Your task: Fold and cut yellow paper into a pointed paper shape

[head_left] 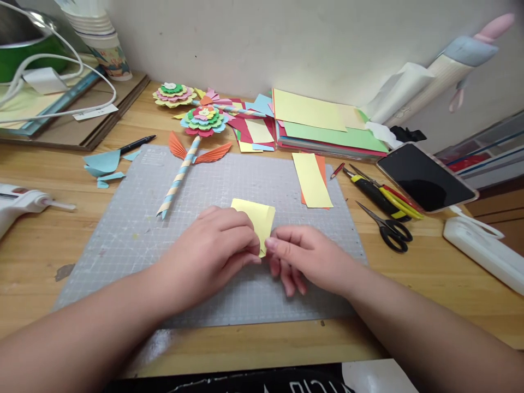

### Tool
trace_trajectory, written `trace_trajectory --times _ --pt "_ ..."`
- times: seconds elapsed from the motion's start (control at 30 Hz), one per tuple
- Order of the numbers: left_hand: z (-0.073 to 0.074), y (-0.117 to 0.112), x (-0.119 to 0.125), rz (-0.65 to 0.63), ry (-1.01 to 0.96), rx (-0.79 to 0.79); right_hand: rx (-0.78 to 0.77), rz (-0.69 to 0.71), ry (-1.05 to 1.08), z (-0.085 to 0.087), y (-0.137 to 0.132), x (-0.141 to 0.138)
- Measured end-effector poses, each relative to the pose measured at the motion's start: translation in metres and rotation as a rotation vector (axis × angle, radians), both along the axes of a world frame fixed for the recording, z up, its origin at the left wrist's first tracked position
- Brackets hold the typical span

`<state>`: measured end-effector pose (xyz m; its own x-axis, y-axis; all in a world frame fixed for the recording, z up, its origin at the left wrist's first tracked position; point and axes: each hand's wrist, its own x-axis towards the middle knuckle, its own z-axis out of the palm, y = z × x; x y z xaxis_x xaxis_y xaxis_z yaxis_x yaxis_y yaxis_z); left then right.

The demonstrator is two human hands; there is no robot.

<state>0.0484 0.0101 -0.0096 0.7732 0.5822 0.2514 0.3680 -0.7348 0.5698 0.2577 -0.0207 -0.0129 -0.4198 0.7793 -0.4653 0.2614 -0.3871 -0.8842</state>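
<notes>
Apparently mid-fold, the left hand [219, 240] grasps the yellow paper [262, 215], the right hand [309, 252] meets its edge, pinch unclear, and the next crease calls for alignment.

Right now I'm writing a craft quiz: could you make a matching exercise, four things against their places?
1. scissors
2. glue gun
3. striped paper stem
4. folded yellow paper

A. between left hand and right hand
B. right of the cutting mat
C. on the mat, beyond the left hand
D. at the picture's left edge

Pairs: 1-B, 2-D, 3-C, 4-A
</notes>
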Motion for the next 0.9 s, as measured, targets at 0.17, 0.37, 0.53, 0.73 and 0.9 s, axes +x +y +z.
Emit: trace_trajectory --times 0.17,0.37,0.53,0.73,0.9 --pt "0.007 -0.007 -0.001 0.032 -0.066 0.136 -0.249 -0.076 0.369 -0.003 -0.002 -0.008" --pt "0.010 -0.013 0.007 0.494 -0.291 -0.017 -0.500 -0.260 0.756 -0.007 -0.003 -0.011" --pt "0.012 -0.009 0.012 0.385 -0.353 -0.837 -0.524 -0.324 0.831 -0.009 -0.003 -0.012" --pt "0.013 -0.011 0.012 0.477 -0.263 -0.938 -0.403 -0.318 0.809 -0.011 -0.006 -0.017" --pt "0.009 -0.012 0.014 0.386 -0.429 -1.116 -0.303 -0.227 0.735 -0.015 -0.008 -0.023"
